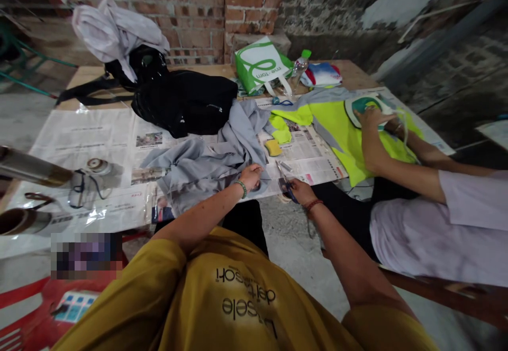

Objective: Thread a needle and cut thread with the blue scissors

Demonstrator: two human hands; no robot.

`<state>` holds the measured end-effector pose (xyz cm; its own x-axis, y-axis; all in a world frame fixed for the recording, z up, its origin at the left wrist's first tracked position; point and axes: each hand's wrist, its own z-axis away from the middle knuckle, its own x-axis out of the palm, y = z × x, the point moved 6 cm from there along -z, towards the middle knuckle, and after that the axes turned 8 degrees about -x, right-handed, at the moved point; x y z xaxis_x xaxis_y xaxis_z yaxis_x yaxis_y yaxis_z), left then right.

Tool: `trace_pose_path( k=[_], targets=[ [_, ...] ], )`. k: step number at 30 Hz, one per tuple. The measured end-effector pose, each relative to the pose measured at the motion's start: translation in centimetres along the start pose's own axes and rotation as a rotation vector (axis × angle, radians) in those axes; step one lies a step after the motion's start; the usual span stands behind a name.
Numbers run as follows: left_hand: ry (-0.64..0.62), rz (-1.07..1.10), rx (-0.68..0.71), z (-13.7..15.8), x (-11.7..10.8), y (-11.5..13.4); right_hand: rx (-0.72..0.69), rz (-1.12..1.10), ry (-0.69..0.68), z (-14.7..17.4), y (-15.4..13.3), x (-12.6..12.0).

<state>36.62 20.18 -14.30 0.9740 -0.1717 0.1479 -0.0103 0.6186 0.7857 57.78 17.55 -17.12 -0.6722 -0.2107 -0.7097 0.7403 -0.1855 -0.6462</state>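
A crumpled grey garment [202, 160] lies on the newspaper-covered table in front of me. My left hand [251, 176], wearing a green bracelet, is closed on its near edge with the fingers pinched together. A little to the right, my right hand [300, 191] grips a pair of scissors [282, 172] by dark handles. The blades point forward and left over the table edge, apart from the grey cloth. Just beyond the hands sits a yellow sponge [272, 147]. What lies under my left fingers is partly hidden.
At right, a co-worker's hand [371, 116] holds a green-and-white iron [367, 108] on a yellow-green garment [331, 118]. A black bag [186, 102], a green-white bag [262, 65] and a bottle [300, 65] stand behind. Tape rolls [99, 166] lie left, near a red chair [35, 308].
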Motion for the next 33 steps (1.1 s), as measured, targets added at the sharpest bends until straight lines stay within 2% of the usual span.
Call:
trace_pose_path(
  k=[4, 6, 10, 16, 22, 29, 31, 33],
  targets=[
    [-0.06, 0.045, 0.033, 2.1, -0.5, 0.3, 0.066, 0.545, -0.023, 0.0, -1.8, -0.5],
    [-0.085, 0.059, 0.037, 3.4, -0.9, 0.3, 0.059, 0.674, -0.087, -0.2, -2.6, -0.5],
    [-0.122, 0.082, 0.023, 6.2, -2.3, 0.2, 0.021, 0.751, -0.184, -0.9, -3.5, -0.6],
    [-0.093, 0.148, 0.008, 9.8, -6.8, -1.0, 0.011, 0.778, -0.152, -1.7, -3.5, -0.6],
    [-0.043, 0.195, -0.007, 11.9, -10.6, -3.4, -0.04, 0.806, -0.163, -2.5, -3.5, -0.6],
    [-0.011, 0.226, 0.01, 13.0, -12.6, -3.9, -0.053, 0.819, -0.293, -4.7, -4.8, -0.4],
    [-0.001, 0.232, 0.01, 13.3, -13.0, -3.9, -0.046, 0.828, -0.266, -5.5, -5.3, -0.7],
    [0.006, 0.238, 0.009, 13.6, -13.1, -3.8, -0.021, 0.843, -0.181, -6.2, -5.6, -1.4]
  ],
)
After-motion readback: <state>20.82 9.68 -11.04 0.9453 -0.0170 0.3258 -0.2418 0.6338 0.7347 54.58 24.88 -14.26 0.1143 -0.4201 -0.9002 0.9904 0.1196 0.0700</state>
